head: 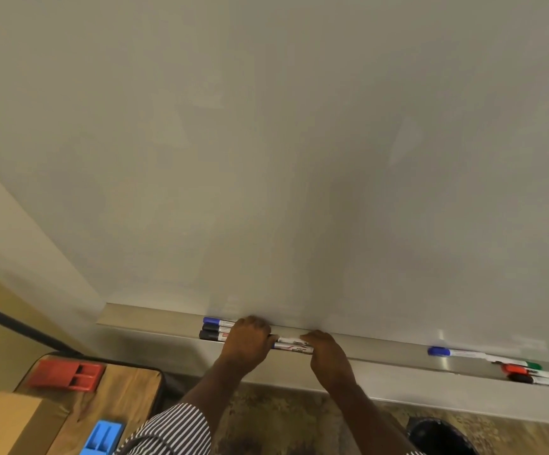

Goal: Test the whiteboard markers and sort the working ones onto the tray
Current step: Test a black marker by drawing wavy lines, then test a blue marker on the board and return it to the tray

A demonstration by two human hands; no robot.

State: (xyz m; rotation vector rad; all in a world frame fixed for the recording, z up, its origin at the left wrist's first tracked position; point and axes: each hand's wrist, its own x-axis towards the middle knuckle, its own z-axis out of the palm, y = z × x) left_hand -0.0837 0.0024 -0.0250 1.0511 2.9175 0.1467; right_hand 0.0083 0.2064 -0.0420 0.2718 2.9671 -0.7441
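A blank whiteboard (299, 159) fills most of the view, with a metal ledge tray (155, 326) along its bottom edge. Three markers (215, 330), one with a blue cap and two with black caps, lie side by side on the ledge. My left hand (248, 339) rests over their middle with fingers curled on them. My right hand (324, 353) grips the right end of the same bundle, whose white barrels (291, 344) show between the hands. A second group of markers (509, 367), blue, green, red and black capped, lies on the ledge at far right.
A wooden table (128, 395) stands at lower left with a red eraser (66, 374), a blue eraser (102, 436) and a cardboard box (10, 421). A dark bin (437, 436) sits on the patterned floor at lower right.
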